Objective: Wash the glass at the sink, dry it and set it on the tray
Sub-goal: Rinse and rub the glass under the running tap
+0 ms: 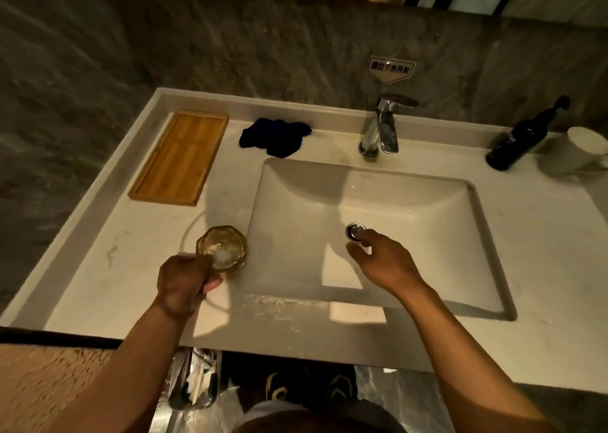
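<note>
A wooden tray (179,157) with a raised rim and slatted floor is lying at the far left of the pale marble-look counter (543,268). Just to its right, near the back edge, a dark blue cloth (274,135) is sitting crumpled in a heap.

Nearer the front, the left hand (182,284) is gripping the glass (222,247), fingers curled around its near side. The glass is amber-tinted and see-through, with a faceted, many-sided rim; it is standing upright with its mouth facing up, and something pale is glinting at its bottom. It is sitting over the counter just left of the sink (296,202), well apart from the tray.

The right hand (381,261) is hovering over the white rectangular basin, fingers loosely bent and holding nothing, fingertips close by the chrome drain plug (354,232). Water drops are glistening on the counter's front edge.

Behind the basin a chrome faucet (383,126) is standing, no stream visible. Further right, a dark bottle (519,139) is standing beside a white mug (579,151).
</note>
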